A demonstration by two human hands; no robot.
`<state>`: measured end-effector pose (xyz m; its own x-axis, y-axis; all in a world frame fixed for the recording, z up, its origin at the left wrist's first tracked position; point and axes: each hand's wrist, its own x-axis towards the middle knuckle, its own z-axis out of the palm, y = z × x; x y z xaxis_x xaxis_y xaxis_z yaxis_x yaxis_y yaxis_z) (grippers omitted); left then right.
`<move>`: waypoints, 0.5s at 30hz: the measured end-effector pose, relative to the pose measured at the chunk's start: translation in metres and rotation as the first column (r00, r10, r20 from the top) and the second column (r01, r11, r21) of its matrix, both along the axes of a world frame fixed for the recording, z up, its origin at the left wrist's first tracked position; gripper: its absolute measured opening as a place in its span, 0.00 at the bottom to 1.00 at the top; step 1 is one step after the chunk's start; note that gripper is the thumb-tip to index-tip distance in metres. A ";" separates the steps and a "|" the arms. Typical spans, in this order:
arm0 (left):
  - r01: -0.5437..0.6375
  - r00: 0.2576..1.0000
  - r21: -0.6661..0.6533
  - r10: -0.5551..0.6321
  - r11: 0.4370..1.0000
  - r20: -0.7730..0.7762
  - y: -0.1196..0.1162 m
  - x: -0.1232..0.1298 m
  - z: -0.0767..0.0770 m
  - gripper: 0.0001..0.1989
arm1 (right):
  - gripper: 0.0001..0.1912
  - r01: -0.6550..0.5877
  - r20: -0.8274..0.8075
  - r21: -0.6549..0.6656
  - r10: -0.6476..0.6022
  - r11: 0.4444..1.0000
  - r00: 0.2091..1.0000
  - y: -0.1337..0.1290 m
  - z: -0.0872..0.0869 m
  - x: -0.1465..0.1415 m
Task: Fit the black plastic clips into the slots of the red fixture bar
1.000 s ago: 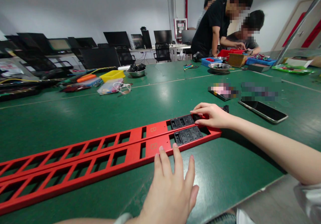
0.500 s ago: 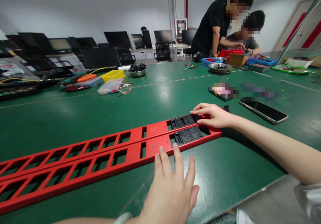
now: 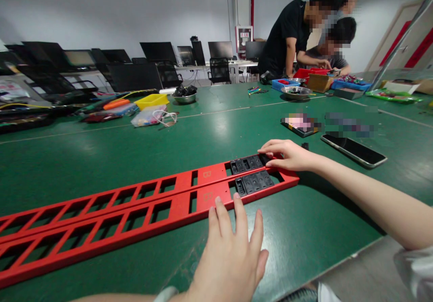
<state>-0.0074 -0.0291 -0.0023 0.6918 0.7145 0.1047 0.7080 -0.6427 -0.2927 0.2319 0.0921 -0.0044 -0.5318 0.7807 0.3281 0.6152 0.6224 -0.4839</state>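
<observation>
Blocks, black, set in the right end of the red frame; seating probably the current step. Right hand bent over that end, grip impossible to tell; left hand spread at its near edge. Called for next, seemingly: alignment, light pressing.

Two red slotted rails in my remote view, long, flat, parallel, each marked B, unfilled along their left length, black rectangular blocks seated in rows toward both right ends, faces pierced by small holes.
</observation>
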 end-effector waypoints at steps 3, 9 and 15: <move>-0.002 1.000 0.004 0.002 1.000 -0.004 0.000 0.001 0.000 0.26 | 0.20 -0.007 0.010 -0.013 0.007 1.000 1.000 0.000 0.002 0.000; -0.012 1.000 0.016 0.012 1.000 -0.003 -0.001 0.002 0.002 0.25 | 0.19 -0.023 0.007 -0.038 0.023 0.999 1.000 0.003 0.003 0.001; -0.004 1.000 0.006 0.004 1.000 0.015 0.001 0.001 0.000 0.25 | 0.19 -0.027 -0.002 -0.088 0.027 0.996 1.000 0.006 0.005 0.002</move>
